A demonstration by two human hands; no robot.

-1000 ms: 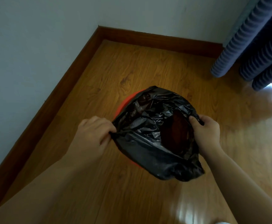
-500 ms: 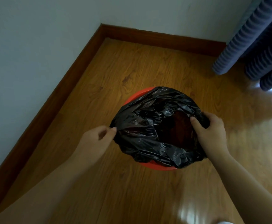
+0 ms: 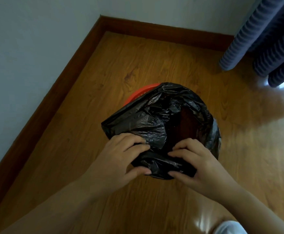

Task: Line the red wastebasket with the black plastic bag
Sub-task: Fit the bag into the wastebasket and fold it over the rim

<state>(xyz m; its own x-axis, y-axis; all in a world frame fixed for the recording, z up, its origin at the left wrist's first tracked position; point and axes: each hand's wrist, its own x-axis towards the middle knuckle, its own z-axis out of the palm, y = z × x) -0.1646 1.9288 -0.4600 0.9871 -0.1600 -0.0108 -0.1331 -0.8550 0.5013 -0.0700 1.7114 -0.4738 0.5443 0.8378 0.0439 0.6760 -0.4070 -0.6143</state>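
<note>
Floorboards (image 3: pixel 138 56) bear red wastebasket (image 3: pixel 138 95); left grip (image 3: pixel 119 159), right grip (image 3: pixel 198 164) pinch black bag (image 3: pixel 146 119) inside.

Corner of rm: pale walls (image 3: pixel 28 48), brown baseboard (image 3: pixel 163 33), wood-grain floor (image 3: pixel 138 61); blue pleated curtain (image 3: pixel 263 36) upper rt, daylight glare beneath.

This looks like a corner of a room in a home, perhaps a bedroom. It has a wood-grain floor (image 3: pixel 138 65), a brown skirting board (image 3: pixel 154 31) and plain pale walls (image 3: pixel 28 48). A dark blue pleated curtain (image 3: pixel 264 39) hangs to the floor, and a red wastebasket (image 3: pixel 138 95) stands on the boards.
</note>
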